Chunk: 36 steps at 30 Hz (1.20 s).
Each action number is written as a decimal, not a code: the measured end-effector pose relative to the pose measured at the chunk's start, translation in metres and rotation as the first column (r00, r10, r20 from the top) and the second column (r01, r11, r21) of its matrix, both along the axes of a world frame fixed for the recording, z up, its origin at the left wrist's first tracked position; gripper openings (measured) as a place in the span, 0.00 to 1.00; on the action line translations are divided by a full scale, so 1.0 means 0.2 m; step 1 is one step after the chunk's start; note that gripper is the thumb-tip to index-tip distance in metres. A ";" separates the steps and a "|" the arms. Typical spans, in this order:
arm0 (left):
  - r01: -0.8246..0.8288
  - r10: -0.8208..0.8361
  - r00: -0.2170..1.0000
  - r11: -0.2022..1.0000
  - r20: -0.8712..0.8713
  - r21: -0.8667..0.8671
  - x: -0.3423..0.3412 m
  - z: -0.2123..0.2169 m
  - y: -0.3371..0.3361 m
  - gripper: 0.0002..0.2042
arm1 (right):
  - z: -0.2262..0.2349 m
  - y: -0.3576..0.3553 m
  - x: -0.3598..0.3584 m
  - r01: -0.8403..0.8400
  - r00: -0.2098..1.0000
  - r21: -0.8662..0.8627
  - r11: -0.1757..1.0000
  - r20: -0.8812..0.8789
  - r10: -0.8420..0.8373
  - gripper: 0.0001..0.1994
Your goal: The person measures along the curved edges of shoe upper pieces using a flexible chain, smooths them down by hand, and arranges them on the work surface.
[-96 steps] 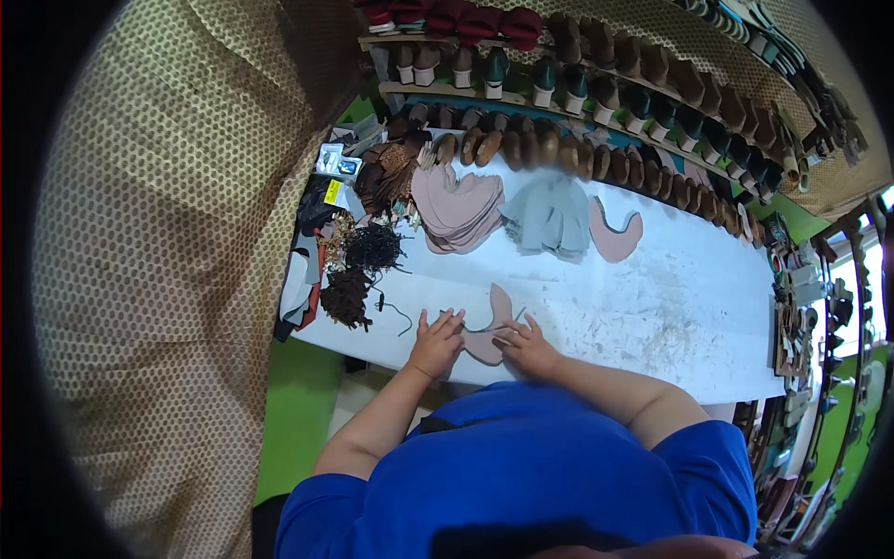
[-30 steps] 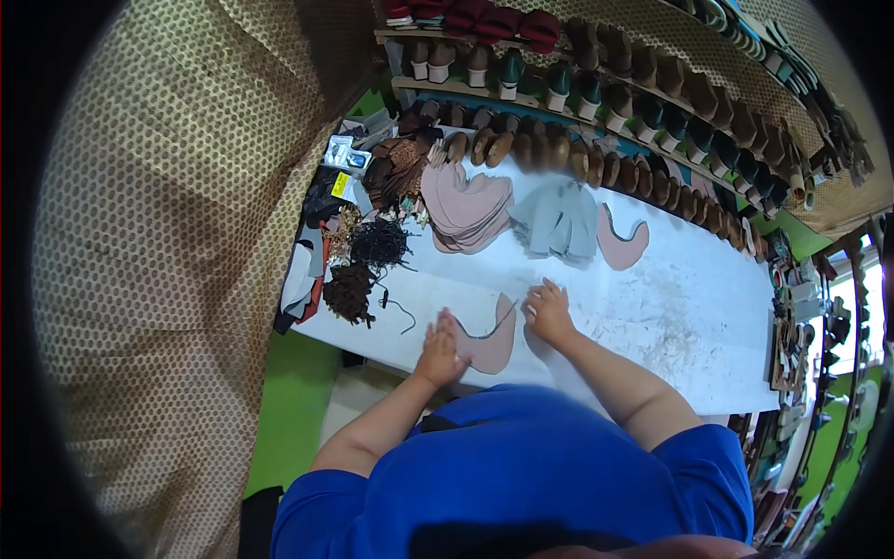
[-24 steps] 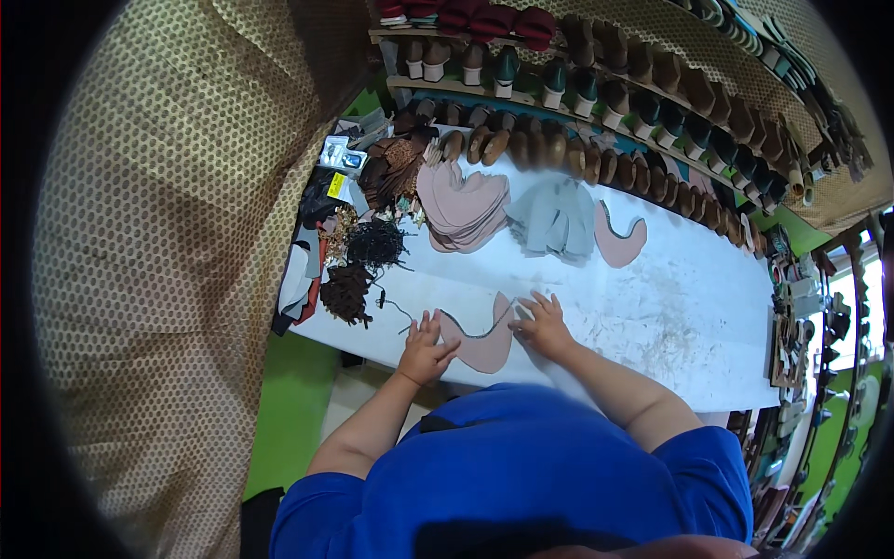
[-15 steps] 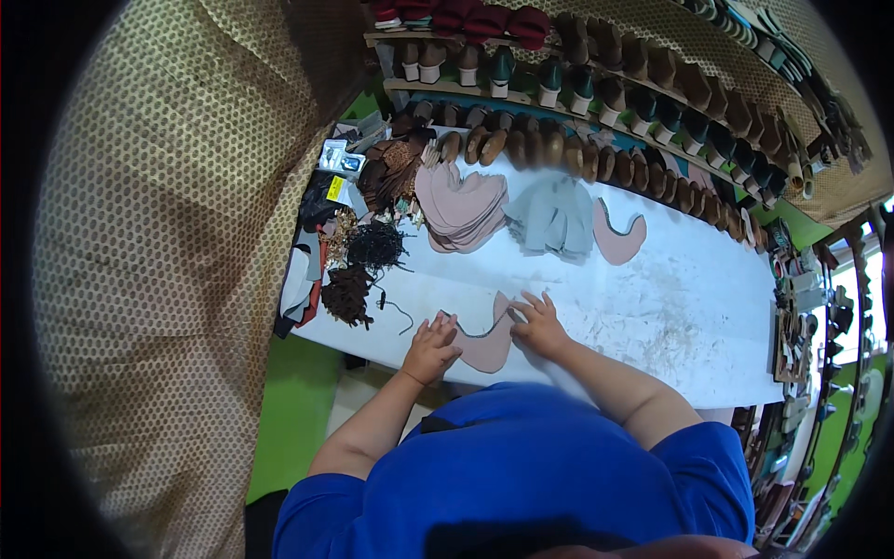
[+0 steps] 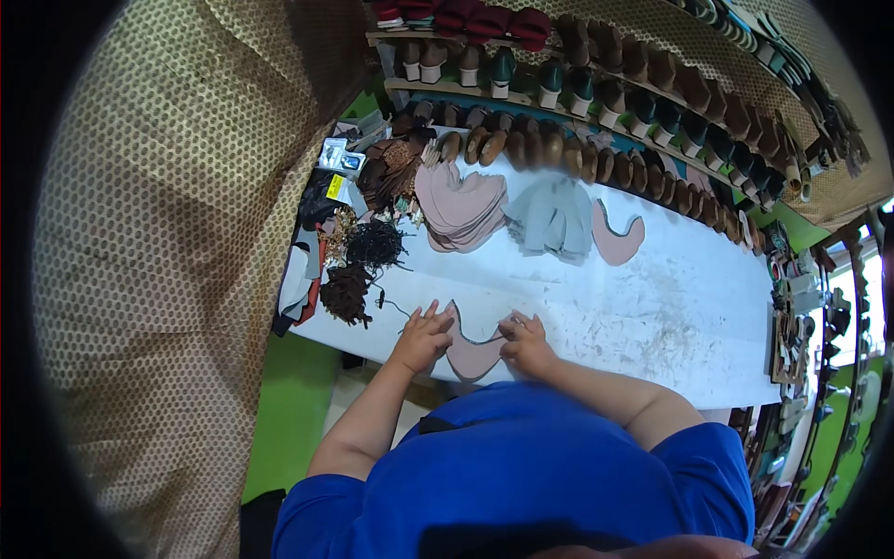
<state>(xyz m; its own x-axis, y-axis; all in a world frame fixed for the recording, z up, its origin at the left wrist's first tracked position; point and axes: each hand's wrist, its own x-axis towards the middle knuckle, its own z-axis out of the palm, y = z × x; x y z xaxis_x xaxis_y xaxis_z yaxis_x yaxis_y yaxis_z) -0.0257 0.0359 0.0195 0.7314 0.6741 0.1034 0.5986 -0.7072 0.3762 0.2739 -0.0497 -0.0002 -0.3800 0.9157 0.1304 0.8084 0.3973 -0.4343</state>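
A pink, U-shaped shoe-upper piece (image 5: pixel 471 360) with a dark inner edge lies on the white table in front of me, its two points facing away. My left hand (image 5: pixel 424 341) is at its left arm, fingers partly spread, with thumb and forefinger at the edge. At the opposite arm, the bent fingers of my right hand (image 5: pixel 529 345) close over the tip and hide it. Farther back on the right lies a similar pink piece (image 5: pixel 618 245), also dark along its inner curve.
Behind stand a pile of pink pieces (image 5: pixel 463 216) and a stack of grey pieces (image 5: pixel 549 219). Black cords (image 5: pixel 375 244) and a brown bundle (image 5: pixel 345 294) lie at the left. Rows of shoes (image 5: pixel 582 160) line the far edge, below shelves (image 5: pixel 521 93). A patterned curtain (image 5: pixel 177 279) hangs left.
The pink piece in front has turned so that its opening faces away from me, and it sits slightly left. My right hand has moved nearer and left, its fingers curling over the tip.
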 end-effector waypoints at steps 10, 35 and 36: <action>0.048 -0.054 0.996 0.996 -0.070 -0.081 0.21 0.00 -0.13 0.33 | -0.11 0.12 0.23 0.372 0.901 -0.123 0.920 -0.192 -0.390 0.07; 0.130 -0.150 0.926 0.988 -0.347 -0.079 0.29 -0.09 -0.25 0.41 | 0.06 0.37 0.11 0.281 0.959 -0.182 0.942 0.092 -0.268 0.03; 0.131 -0.147 0.926 0.989 -0.348 -0.069 0.29 -0.09 -0.25 0.41 | 0.07 0.38 0.10 0.269 0.962 -0.173 0.948 0.098 -0.255 0.03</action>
<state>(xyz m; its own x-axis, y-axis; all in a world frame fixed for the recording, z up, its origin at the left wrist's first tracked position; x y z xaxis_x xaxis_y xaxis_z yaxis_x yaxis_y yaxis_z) 0.0319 -0.0144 0.0014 0.8021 0.5611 -0.2044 0.5949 -0.7805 0.1920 0.2936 0.0262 0.0133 -0.1255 0.9898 -0.0675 0.9055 0.0865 -0.4154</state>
